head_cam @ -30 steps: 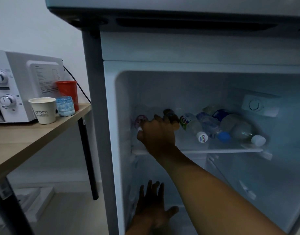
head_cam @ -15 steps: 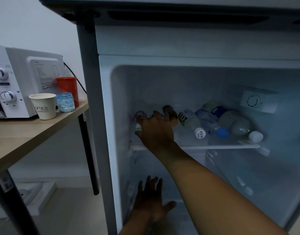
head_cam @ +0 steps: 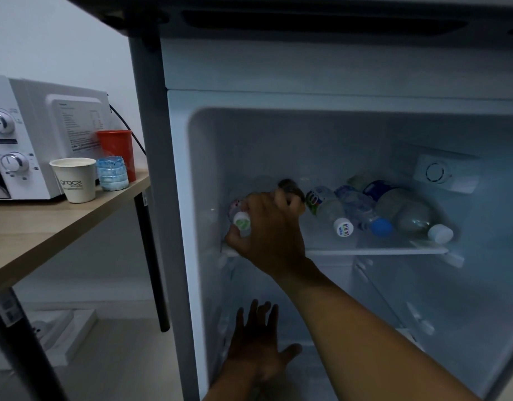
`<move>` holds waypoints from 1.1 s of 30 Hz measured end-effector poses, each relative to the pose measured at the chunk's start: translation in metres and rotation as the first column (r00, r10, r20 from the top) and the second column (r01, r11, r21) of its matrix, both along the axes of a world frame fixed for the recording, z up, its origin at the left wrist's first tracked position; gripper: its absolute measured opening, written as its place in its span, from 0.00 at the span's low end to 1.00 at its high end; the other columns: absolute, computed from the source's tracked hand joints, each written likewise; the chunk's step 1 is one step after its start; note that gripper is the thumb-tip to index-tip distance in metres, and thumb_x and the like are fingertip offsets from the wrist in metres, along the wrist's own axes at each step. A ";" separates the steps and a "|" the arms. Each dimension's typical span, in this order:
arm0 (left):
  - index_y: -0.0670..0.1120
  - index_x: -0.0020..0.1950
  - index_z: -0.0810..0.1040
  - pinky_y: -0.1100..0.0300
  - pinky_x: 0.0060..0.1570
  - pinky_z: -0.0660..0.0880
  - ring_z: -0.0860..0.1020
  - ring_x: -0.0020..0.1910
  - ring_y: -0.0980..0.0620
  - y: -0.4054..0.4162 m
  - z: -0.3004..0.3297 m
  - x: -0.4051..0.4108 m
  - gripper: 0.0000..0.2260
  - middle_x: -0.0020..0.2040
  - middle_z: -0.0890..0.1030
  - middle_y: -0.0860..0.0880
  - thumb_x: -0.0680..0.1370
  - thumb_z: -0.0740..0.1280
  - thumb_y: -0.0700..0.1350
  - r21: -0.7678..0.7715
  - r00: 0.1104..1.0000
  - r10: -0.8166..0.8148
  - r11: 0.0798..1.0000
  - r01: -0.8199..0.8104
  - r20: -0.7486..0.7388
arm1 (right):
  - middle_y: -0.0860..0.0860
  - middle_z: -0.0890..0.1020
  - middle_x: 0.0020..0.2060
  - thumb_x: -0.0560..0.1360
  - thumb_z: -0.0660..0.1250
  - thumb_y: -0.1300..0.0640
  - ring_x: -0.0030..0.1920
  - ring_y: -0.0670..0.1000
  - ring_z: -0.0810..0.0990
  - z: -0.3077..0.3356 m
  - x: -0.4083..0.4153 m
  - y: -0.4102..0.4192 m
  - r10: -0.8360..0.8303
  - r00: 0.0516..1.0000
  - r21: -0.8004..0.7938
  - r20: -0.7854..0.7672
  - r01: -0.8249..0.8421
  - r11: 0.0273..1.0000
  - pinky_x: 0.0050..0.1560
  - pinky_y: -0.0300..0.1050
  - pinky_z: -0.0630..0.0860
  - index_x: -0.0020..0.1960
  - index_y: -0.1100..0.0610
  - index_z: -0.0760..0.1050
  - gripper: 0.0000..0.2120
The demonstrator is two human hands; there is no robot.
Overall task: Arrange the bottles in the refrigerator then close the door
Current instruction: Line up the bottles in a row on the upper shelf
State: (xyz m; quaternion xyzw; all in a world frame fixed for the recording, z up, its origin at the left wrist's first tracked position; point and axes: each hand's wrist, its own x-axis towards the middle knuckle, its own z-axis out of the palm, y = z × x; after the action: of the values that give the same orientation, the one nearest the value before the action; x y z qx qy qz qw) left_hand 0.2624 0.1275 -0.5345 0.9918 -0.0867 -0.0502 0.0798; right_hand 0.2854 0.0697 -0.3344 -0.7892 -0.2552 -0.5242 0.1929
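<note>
The refrigerator (head_cam: 278,134) stands open in front of me. Several plastic bottles lie on their sides on its upper shelf (head_cam: 379,250): a labelled one with a white cap (head_cam: 326,205), a clear one with a blue cap (head_cam: 362,211) and a big one with a white cap (head_cam: 408,215). My right hand (head_cam: 272,235) reaches to the shelf's left end and is closed around a small bottle with a white-green cap (head_cam: 242,222). Its fingertips also touch a dark-topped bottle (head_cam: 290,186). My left hand (head_cam: 258,348) is spread flat in the compartment below and holds nothing.
A wooden table (head_cam: 32,227) stands left of the fridge with a white microwave (head_cam: 26,134), a paper cup (head_cam: 75,180), a red cup (head_cam: 116,149) and a crushed blue bottle (head_cam: 112,173). Its dark leg (head_cam: 151,256) is close to the fridge side. A thermostat dial (head_cam: 436,172) sits on the right inner wall.
My right hand has closed further around the small bottle at the shelf's left end, and its cap shows more. My left hand stays spread below.
</note>
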 end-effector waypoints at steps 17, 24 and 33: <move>0.54 0.80 0.38 0.42 0.71 0.29 0.35 0.79 0.48 0.000 -0.019 0.016 0.51 0.81 0.40 0.51 0.61 0.33 0.78 0.054 0.999 0.030 0.998 -0.029 -0.034 | 0.49 0.80 0.50 0.68 0.70 0.59 0.53 0.53 0.77 0.003 -0.016 0.010 -0.108 0.946 -0.108 -0.306 0.078 0.991 0.63 0.51 0.63 0.53 0.52 0.79 0.14; 0.51 0.81 0.40 0.41 0.72 0.30 0.36 0.79 0.45 0.003 -0.006 0.007 0.52 0.82 0.42 0.47 0.60 0.35 0.75 0.072 0.997 -0.035 0.997 0.039 -0.065 | 0.54 0.83 0.50 0.69 0.67 0.66 0.53 0.58 0.80 0.007 -0.017 0.016 -0.182 0.941 -0.147 -0.284 0.145 0.978 0.60 0.56 0.68 0.53 0.57 0.82 0.14; 0.50 0.81 0.41 0.41 0.74 0.32 0.37 0.79 0.46 0.002 0.004 -0.006 0.44 0.82 0.42 0.47 0.73 0.47 0.74 0.030 0.999 -0.020 0.999 0.021 -0.032 | 0.56 0.74 0.67 0.78 0.61 0.55 0.73 0.56 0.64 -0.032 -0.042 -0.024 0.011 0.963 -0.076 -0.270 -0.032 0.997 0.74 0.52 0.62 0.66 0.62 0.72 0.19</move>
State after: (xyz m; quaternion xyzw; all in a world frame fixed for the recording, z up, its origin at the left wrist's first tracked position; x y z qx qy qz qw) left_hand 0.2569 0.1297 -0.5306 0.9910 -0.0948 -0.0680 0.0656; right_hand 0.2431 0.0461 -0.3668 -0.8573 -0.2559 -0.3994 0.2001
